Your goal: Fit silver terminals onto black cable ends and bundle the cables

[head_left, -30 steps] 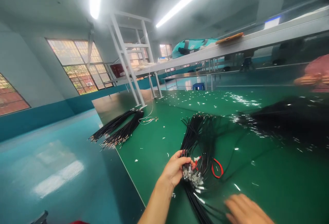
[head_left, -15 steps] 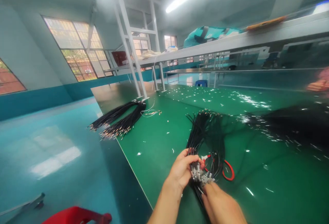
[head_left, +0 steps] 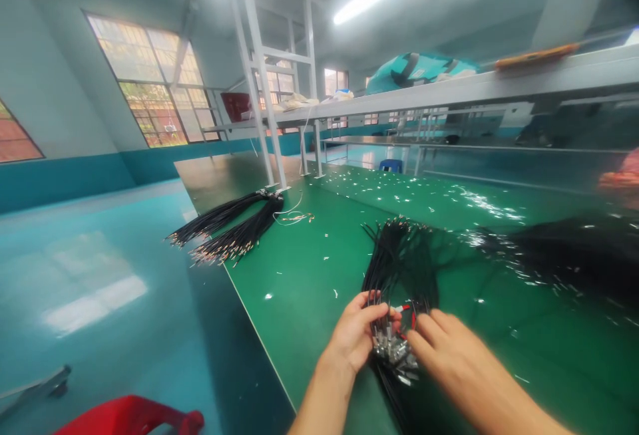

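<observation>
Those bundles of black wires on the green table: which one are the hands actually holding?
The nearest bundle, with silver connectors pinched between left hand and right hand. The tied bundle at the table's far left edge lies untouched.

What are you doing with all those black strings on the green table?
A person is bunching black wires on a green workbench. The left hand grips the bundle just behind its silver metal connectors, and the right hand touches those ends beside a red loop. A second wire bundle lies at the bench's far left edge, and a larger dark pile sits to the right.
</observation>
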`<control>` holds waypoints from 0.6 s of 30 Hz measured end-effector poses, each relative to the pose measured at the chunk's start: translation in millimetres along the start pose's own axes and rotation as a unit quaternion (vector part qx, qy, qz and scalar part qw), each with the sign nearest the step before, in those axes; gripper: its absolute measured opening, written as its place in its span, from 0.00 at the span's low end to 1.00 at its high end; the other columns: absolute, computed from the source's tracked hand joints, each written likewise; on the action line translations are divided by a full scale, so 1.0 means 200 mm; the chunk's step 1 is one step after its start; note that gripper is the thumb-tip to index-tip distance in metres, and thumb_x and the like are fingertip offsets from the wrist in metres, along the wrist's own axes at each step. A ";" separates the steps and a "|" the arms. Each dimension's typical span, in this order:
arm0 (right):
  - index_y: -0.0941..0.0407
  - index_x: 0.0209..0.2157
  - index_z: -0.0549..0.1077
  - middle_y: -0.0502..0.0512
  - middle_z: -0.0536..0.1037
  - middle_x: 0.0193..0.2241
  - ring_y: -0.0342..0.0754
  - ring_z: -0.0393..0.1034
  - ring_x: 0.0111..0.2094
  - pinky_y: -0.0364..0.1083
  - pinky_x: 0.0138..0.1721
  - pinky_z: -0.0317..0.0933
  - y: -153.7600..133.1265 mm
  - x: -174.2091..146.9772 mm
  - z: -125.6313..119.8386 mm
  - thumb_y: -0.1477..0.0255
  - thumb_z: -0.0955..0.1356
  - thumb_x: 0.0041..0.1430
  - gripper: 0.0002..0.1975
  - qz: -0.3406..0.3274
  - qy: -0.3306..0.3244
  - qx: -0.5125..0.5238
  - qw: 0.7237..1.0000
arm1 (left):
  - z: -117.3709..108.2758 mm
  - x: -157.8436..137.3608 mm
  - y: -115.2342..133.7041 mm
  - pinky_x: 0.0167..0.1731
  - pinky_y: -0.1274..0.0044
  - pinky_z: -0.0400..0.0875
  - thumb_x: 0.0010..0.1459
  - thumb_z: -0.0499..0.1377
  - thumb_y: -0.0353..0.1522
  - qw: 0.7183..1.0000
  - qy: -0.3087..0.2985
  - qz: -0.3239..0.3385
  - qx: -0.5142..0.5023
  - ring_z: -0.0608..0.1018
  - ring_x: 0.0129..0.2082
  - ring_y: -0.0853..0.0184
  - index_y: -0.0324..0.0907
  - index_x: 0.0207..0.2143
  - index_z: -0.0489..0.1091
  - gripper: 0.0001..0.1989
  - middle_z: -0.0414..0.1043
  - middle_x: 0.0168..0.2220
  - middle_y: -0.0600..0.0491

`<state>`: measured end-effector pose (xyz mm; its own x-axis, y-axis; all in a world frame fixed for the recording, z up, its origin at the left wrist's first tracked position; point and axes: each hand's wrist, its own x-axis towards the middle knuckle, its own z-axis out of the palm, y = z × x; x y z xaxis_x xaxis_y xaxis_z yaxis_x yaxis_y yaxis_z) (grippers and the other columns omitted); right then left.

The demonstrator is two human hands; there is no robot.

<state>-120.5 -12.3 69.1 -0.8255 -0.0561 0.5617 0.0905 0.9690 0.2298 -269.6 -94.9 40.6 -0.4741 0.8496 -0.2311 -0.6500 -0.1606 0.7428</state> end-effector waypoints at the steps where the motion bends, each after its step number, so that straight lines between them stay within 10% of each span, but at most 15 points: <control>1: 0.56 0.28 0.71 0.55 0.71 0.25 0.54 0.64 0.27 0.51 0.28 0.59 0.02 0.07 -0.02 0.84 0.64 0.48 0.10 -0.025 -0.006 -0.032 0.999 | 0.00 -0.01 0.00 0.32 0.77 0.72 0.35 0.70 0.30 1.000 0.001 0.005 0.004 0.77 0.26 0.68 0.39 0.37 0.63 0.26 0.75 0.25 0.52; 7: 0.55 0.27 0.72 0.53 0.73 0.28 0.53 0.65 0.32 0.52 0.37 0.60 0.14 0.22 0.02 0.78 0.70 0.54 0.05 -0.058 -0.050 -0.031 0.997 | 0.04 -0.06 0.00 0.36 0.79 0.70 0.36 0.71 0.26 0.993 -0.028 0.050 0.099 0.77 0.34 0.68 0.38 0.45 0.66 0.30 0.76 0.34 0.54; 14: 0.57 0.32 0.70 0.56 0.74 0.29 0.49 0.71 0.30 0.45 0.31 0.66 0.04 -0.16 0.06 0.76 0.61 0.64 0.08 0.157 -0.067 0.053 0.984 | 0.09 -0.06 -0.06 0.37 0.77 0.68 0.37 0.63 0.16 0.976 0.007 0.101 0.192 0.75 0.34 0.67 0.36 0.44 0.68 0.28 0.76 0.33 0.53; 18: 0.53 0.27 0.72 0.45 0.78 0.25 0.41 0.74 0.26 0.34 0.28 0.66 -0.18 -0.34 0.11 0.82 0.69 0.47 0.08 0.190 -0.169 0.147 0.956 | 0.08 -0.06 -0.05 0.35 0.77 0.69 0.35 0.65 0.21 0.980 0.031 0.099 0.170 0.74 0.32 0.68 0.35 0.45 0.65 0.29 0.74 0.30 0.54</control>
<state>-80.8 -38.3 4.7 -0.9016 0.3455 0.2602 0.2993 0.9327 -0.2013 -247.9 -95.2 45.5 -0.6131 0.7846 -0.0924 -0.3114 -0.1326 0.9410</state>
